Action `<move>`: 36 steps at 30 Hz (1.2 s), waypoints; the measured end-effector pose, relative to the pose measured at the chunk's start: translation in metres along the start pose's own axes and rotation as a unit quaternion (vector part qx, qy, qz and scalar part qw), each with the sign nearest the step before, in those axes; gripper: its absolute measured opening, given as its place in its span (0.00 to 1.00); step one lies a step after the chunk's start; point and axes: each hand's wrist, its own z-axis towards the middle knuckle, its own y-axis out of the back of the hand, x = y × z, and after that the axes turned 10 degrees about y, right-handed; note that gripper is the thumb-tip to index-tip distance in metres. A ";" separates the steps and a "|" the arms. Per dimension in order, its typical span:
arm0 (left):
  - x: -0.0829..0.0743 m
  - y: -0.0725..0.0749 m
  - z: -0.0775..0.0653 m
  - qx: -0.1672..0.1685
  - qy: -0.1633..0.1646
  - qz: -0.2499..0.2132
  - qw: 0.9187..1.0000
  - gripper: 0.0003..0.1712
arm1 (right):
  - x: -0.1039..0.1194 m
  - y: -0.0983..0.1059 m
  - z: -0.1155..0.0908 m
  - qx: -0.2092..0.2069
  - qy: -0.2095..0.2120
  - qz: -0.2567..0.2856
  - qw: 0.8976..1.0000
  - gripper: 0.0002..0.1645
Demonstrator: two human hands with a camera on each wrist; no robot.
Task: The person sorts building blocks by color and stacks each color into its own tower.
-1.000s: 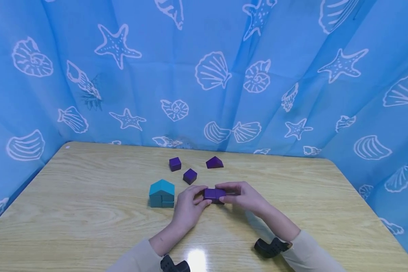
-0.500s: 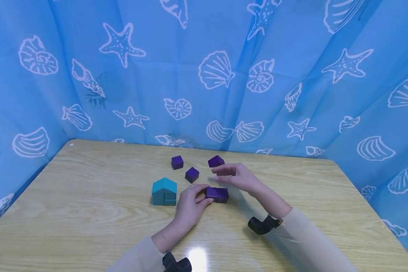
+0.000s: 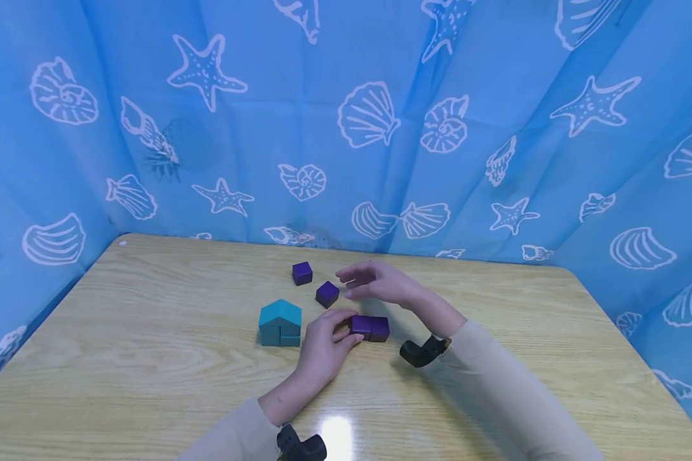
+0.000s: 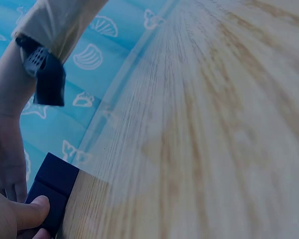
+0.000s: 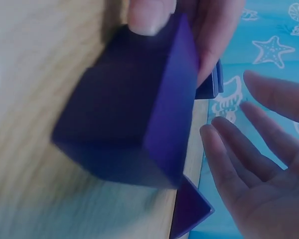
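Observation:
Two purple blocks (image 3: 370,328) lie side by side, touching, on the wooden table. My left hand (image 3: 323,342) pinches the left one between thumb and fingers; the left wrist view shows that thumb (image 4: 32,213) on the dark block (image 4: 57,174). Above the table behind the pair, my right hand (image 3: 378,283) is held with fingers extended and nothing in them. Its fingertips are near a purple cube (image 3: 327,294). A triangular purple block (image 5: 189,211) shows below the right hand's fingers in the right wrist view; in the head view that hand hides it.
Left of my left hand stands a small teal house-shaped stack of blocks (image 3: 280,323). Another purple cube (image 3: 302,273) sits farther back. A blue curtain (image 3: 300,128) with white shells and starfish hangs behind the wooden table (image 3: 150,358).
My right hand has let go of the right-hand purple block and moved back and left, covering the triangular block. My left hand keeps its pinch.

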 end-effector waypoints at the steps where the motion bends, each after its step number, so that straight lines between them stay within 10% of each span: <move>1: 0.000 0.000 0.000 -0.001 -0.003 -0.001 1.000 0.21 | 0.001 0.000 0.003 0.006 -0.001 0.003 1.000 0.30; 14: 0.000 -0.001 -0.001 0.001 -0.007 0.010 1.000 0.20 | -0.003 0.000 0.026 0.060 -0.039 0.039 0.997 0.31; 36: 0.001 0.002 0.000 -0.008 -0.008 0.013 1.000 0.19 | -0.009 -0.007 0.041 0.026 -0.081 0.033 0.996 0.26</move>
